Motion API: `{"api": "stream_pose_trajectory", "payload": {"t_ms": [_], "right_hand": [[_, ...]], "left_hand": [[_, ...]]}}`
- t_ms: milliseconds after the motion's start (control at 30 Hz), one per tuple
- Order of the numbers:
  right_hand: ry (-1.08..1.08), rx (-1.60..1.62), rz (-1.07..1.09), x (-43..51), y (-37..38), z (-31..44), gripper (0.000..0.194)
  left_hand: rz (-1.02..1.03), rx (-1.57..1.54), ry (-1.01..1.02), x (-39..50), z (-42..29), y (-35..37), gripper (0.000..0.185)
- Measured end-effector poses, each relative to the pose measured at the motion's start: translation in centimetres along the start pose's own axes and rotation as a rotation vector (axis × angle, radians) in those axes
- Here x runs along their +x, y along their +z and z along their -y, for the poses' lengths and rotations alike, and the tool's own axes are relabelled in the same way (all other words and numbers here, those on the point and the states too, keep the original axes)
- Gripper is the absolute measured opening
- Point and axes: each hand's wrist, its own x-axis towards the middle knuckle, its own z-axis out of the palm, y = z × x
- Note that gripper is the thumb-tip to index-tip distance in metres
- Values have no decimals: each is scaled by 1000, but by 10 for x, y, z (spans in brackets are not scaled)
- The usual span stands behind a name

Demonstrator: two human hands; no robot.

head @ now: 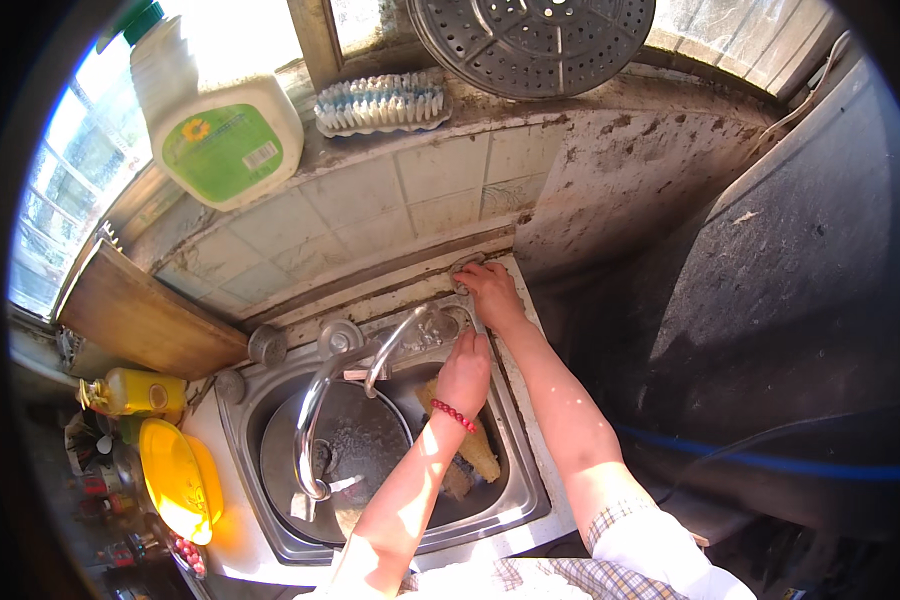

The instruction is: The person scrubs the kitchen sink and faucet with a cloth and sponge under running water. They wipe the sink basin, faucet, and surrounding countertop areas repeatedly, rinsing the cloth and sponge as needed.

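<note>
My right hand [493,294] presses a crumpled grey rag or scouring pad [465,273] onto the back right corner of the counter, behind the sink. My left hand [465,375], with a red bead bracelet at the wrist, has its fingertips at the back right rim of the stainless steel sink [521,480]. Whether those fingers hold anything is hidden. Beneath that arm, tan loofah pieces [478,454] lie in the basin. A large round metal pan [371,442] with water in it fills the basin's left side, under the curved chrome faucet [311,427].
On the sill stand a white jug with a green label [221,154], a scrub brush [382,103] and a perforated steamer plate [532,45]. A wooden cutting board [146,315], yellow bottle [146,391] and yellow basin [176,476] are left. A dark panel [765,300] rises right.
</note>
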Motion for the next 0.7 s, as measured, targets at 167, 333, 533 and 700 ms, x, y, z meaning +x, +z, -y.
{"api": "stream_pose_trajectory", "payload": {"t_ms": [167, 333, 533, 700], "right_hand": [[38, 72, 97, -72, -17, 20, 27], [-18, 127, 27, -31, 13, 1, 24], [-14, 107, 2, -42, -3, 15, 25], [106, 116, 33, -102, -30, 40, 27]], "left_hand": [[36, -52, -42, -29, 12, -15, 35], [76, -72, -19, -32, 13, -18, 31], [9, -165, -23, -19, 9, -8, 37], [86, -212, -37, -38, 12, -15, 37]]}}
